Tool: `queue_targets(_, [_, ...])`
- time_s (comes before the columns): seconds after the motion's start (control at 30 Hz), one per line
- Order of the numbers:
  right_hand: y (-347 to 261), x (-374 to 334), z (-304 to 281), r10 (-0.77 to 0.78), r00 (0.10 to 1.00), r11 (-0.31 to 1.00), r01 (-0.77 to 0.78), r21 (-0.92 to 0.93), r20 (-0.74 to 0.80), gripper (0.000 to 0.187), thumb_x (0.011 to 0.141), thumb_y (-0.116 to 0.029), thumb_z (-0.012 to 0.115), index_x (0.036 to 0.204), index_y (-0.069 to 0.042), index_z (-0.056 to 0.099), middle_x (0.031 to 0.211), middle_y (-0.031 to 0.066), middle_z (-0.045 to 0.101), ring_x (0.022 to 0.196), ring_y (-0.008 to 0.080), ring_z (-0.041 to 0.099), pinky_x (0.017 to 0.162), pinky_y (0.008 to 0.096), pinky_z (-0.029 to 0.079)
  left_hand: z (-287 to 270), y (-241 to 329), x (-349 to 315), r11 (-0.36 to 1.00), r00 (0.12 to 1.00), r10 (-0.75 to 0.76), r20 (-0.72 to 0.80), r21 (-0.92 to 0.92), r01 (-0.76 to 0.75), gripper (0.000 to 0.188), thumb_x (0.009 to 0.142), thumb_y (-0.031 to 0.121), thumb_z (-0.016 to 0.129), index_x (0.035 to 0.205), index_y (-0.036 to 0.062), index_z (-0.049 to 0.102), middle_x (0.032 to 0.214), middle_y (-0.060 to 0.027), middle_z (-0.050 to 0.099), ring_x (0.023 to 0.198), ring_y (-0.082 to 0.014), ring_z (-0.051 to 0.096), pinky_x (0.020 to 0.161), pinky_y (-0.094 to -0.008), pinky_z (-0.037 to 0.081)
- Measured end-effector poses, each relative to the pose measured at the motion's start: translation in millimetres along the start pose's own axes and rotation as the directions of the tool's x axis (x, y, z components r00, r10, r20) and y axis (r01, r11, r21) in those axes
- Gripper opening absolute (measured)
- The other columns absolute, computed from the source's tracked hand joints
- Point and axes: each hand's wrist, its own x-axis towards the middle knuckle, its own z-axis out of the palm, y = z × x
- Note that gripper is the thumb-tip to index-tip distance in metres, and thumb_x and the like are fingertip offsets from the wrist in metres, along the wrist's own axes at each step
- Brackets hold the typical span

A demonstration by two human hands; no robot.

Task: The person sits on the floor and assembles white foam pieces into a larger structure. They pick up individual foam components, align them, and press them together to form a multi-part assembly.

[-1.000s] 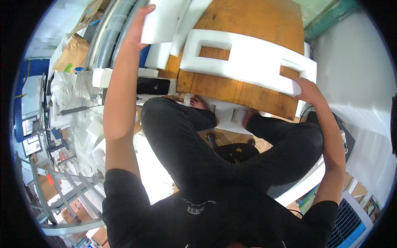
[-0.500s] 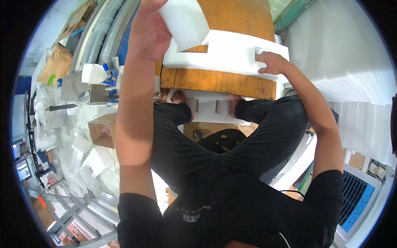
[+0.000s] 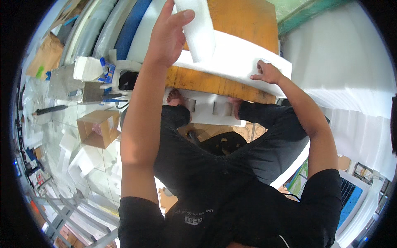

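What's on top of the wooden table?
A long white foam board under the right hand. The foam block in the left hand hides part of the board and table; what lies behind cannot be seen.

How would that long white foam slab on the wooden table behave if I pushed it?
The foam slab is probably light for its bulk, judging by its foam look. It seems stiff, since no folds show along it. Lying flat on the wooden table, it would likely slide rather than tip.

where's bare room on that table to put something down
Bare wood shows on the table beyond the white foam board, right of the foam piece in the left hand; a narrower strip runs between board and near edge. The left is crowded with long rolls.
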Motion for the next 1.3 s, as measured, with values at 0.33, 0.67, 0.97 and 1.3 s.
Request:
queue_targets(0.33, [-27.3,-2.2,-21.1,0.05,0.991,0.987,-0.03,-0.16,0.122,0.088,0.069,-0.066,0.085,0.123,-0.003,0.056,0.113,0.0239,0.07,0.107,0.0405,0.068,0.091,0.0502,0.054,-17.9,-5.2,3.9,0.998,1.0,-0.016,-0.006,0.065,0.016,0.083,0.086,0.036,0.069,0.155,0.0025,0.038,0.144,-0.0176,0.055,0.135,-0.0337,0.054,0.113,-0.0461,0.045])
queue_targets(0.67, [-78.9,-14.4,-101.0,-0.374,0.88,0.173,0.377,0.91,-0.294,0.084,0.1,-0.068,0.053,0.149,0.0,0.046,0.129,0.0169,0.064,0.121,0.0264,0.062,0.103,0.0461,0.052,31.0,-36.0,-19.3,0.907,0.906,-0.321,0.275,-0.188,0.378,0.093,0.068,0.021,0.073,0.154,0.0051,0.041,0.133,-0.0154,0.059,0.122,-0.029,0.059,0.106,-0.0446,0.051])
queue_targets(0.97, [-101.0,-30.0,-139.0,-0.138,0.806,0.652,0.512,0.56,-0.576,0.066,0.093,-0.028,0.078,0.145,0.002,0.05,0.131,0.0145,0.067,0.121,0.0259,0.062,0.107,0.0403,0.047,25.5,-64.1,17.1,0.775,0.924,-0.37,0.094,0.579,0.252,0.053,0.086,0.013,0.077,0.134,-0.004,0.063,0.126,-0.017,0.071,0.109,-0.0266,0.07,0.1,-0.0378,0.053])
queue_targets(1.3, [-129.4,-37.8,-154.2,-0.291,0.734,0.93,0.367,-0.002,-0.614,0.073,0.09,-0.016,0.076,0.156,-0.018,0.046,0.132,0.0246,0.066,0.116,0.0442,0.067,0.097,0.0492,0.054,13.3,-28.0,10.6,0.432,0.835,0.547,0.066,0.831,-0.349,0.072,0.081,0.011,0.073,0.149,0.0086,0.049,0.155,-0.0274,0.038,0.142,-0.0486,0.039,0.119,-0.0537,0.034])
